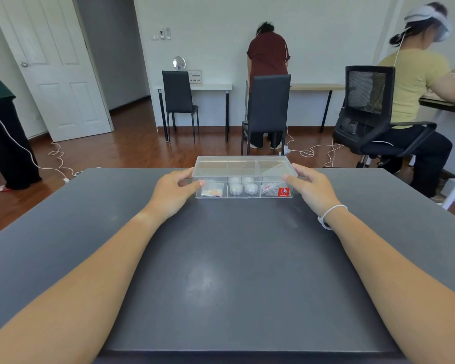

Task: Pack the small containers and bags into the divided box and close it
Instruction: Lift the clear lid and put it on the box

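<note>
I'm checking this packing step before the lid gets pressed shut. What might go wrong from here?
1. The clear lid looks lifted and slightly askew over the divided box; pressing down now may seat it crooked.
2. The left hand and right hand hold only the lid's ends, so uneven pressure could tip it.
3. The box sits near the table's far edge; a forward push might slide it off.

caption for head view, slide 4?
Both hands, left and right, hold the lid on the packed divided box.
</note>
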